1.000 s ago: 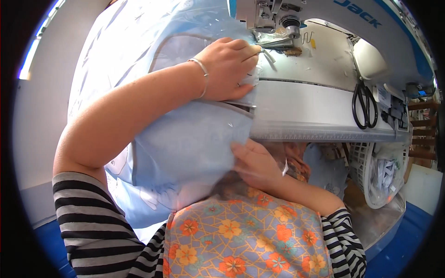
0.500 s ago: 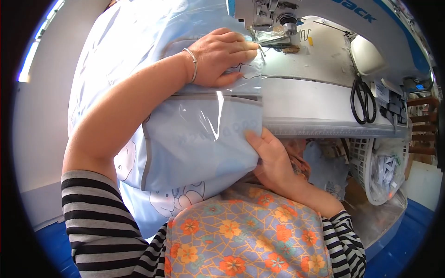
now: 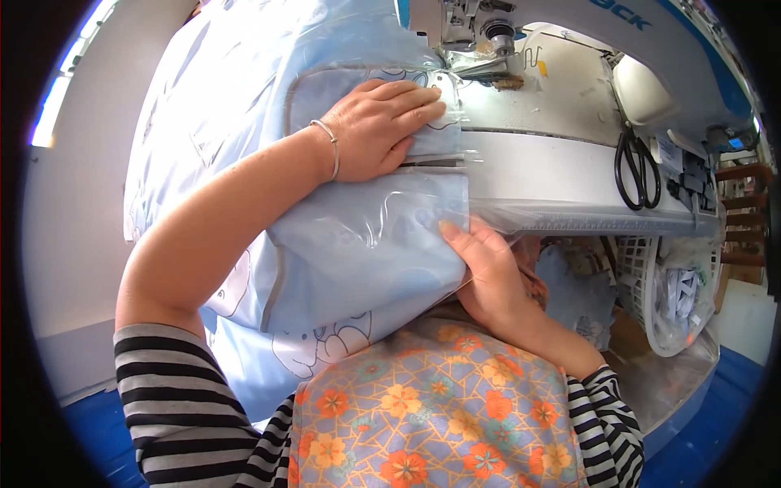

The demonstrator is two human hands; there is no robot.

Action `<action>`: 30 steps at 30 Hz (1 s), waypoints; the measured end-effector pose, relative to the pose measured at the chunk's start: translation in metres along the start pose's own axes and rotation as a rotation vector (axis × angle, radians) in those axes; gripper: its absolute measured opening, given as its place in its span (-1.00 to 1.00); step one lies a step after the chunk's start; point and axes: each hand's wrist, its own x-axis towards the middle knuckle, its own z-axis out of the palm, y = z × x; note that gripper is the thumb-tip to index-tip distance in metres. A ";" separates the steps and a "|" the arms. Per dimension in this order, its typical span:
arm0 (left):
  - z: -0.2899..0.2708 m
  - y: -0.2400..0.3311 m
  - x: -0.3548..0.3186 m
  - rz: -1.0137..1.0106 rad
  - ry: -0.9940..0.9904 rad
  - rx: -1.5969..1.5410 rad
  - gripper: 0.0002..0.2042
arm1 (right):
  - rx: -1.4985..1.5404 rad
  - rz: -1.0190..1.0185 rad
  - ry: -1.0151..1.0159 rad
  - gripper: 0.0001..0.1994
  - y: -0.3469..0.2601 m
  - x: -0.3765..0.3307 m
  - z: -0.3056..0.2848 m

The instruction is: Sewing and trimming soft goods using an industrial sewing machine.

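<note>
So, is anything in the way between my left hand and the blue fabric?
Possibly clear film: it shines over the blue fabric just below the left hand, but whether it runs under the palm is hidden. Nothing else visible intervenes.

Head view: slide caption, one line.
Left hand rests on pale-blue material beside a sewing machine; right hand holds its edge.
</note>
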 end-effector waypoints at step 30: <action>0.014 0.020 0.024 -0.283 0.009 -0.130 -0.61 | -0.093 -0.034 0.041 -0.67 -0.004 0.002 -0.007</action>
